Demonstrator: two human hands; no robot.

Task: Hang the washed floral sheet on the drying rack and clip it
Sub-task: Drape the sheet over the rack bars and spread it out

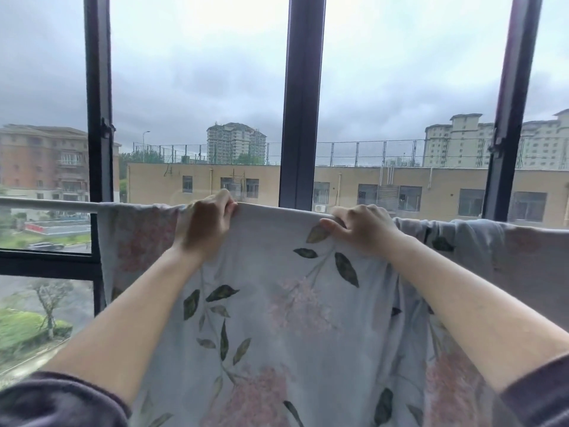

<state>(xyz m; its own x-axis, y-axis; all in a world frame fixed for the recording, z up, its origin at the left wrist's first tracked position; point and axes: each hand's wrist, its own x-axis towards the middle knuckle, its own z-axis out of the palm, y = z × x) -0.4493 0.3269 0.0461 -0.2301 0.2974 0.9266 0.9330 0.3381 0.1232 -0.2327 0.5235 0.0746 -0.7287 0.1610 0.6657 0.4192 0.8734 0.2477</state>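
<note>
The floral sheet (pixel 277 303), pale blue-grey with pink blooms and dark green leaves, hangs over a horizontal white rail (pixel 46 204) of the drying rack in front of the window. My left hand (pixel 206 224) grips the sheet's top fold at the rail, fingers curled over it. My right hand (pixel 363 224) pinches the top fold a little further right. Between my hands the fabric is stretched flat along the rail. Further right the sheet lies bunched over the rail (pixel 468 232). No clip is in view.
Dark window frames (pixel 303 103) stand close behind the rail, with a lower crossbar (pixel 46 257) at left. Outside are buildings, a road and trees. Bare rail extends to the left of the sheet.
</note>
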